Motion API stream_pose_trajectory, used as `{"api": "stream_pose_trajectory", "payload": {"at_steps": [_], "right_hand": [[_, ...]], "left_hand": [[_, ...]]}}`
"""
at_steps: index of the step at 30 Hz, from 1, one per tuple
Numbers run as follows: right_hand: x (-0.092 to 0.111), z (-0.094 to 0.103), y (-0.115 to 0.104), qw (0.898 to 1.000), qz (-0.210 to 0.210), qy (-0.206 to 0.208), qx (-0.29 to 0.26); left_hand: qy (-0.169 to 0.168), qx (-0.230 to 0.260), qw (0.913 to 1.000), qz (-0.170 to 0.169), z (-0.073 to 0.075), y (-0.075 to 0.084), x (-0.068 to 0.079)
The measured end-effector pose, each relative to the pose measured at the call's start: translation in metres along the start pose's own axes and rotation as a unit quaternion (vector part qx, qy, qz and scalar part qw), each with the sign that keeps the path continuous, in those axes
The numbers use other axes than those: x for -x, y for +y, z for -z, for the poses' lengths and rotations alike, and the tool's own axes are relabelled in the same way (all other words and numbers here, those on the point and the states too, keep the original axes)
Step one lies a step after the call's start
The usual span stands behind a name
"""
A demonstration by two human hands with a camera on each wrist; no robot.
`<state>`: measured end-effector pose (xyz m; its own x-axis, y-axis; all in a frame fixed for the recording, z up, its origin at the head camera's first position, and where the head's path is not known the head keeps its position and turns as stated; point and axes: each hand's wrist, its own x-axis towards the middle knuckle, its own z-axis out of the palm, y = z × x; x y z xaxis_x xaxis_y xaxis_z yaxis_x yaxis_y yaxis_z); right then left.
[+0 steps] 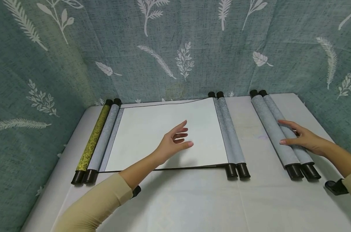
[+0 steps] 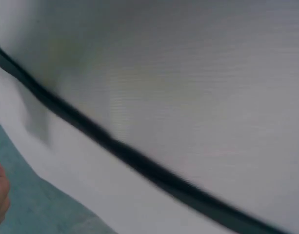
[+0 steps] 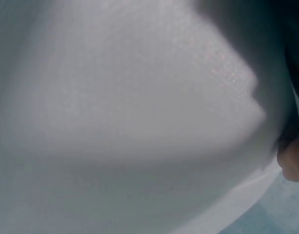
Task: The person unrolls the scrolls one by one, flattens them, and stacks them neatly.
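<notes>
A white paper scroll (image 1: 160,129) with thin black edges lies partly unrolled in the head view. My left hand (image 1: 170,145) is above it, fingers loosely bent and apart, holding nothing. At the right lies a rolled pair of grey scroll rolls (image 1: 275,132) with black end knobs. My right hand (image 1: 306,138) rests over this pair, its thumb on the left roll and its index finger near the right one. In the left wrist view a black edge strip (image 2: 115,146) crosses blurred pale surfaces. The right wrist view shows part of a hand (image 3: 293,158) at the edge.
A yellow-green patterned roll (image 1: 94,138) lies beside a grey roll (image 1: 104,138) at the white scroll's left end. Two grey rolls (image 1: 230,132) lie at its right end. The table has a white cover (image 1: 192,203). A leaf-patterned teal cloth (image 1: 175,51) hangs behind.
</notes>
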<state>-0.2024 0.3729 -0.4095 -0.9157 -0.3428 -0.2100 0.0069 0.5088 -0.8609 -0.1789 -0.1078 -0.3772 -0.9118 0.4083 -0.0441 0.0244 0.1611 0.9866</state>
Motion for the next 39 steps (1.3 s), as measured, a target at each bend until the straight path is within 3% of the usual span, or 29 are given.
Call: {"api": "stream_pose_trajectory", "payload": {"at_steps": [10, 19, 29, 36, 39], "right_hand": [[0.004, -0.001, 0.002, 1.000, -0.009, -0.007, 0.000], [0.002, -0.004, 0.000, 1.000, -0.011, -0.010, 0.014], [-0.001, -0.006, -0.001, 1.000, -0.001, -0.005, 0.023], [-0.001, -0.005, -0.002, 1.000, -0.003, -0.010, 0.018], [-0.001, -0.006, -0.002, 1.000, -0.006, -0.009, 0.019]], "left_hand": [[-0.035, -0.025, 0.9987, -0.028, -0.039, 0.042, -0.010], [-0.054, -0.078, 0.9933, -0.066, -0.067, 0.028, -0.033], [-0.068, -0.069, 0.9939, -0.053, -0.095, 0.028, -0.052], [-0.112, -0.083, 0.9890, -0.049, -0.126, 0.036, -0.060], [-0.119, -0.062, 0.9899, -0.045, -0.140, 0.039, -0.063]]}}
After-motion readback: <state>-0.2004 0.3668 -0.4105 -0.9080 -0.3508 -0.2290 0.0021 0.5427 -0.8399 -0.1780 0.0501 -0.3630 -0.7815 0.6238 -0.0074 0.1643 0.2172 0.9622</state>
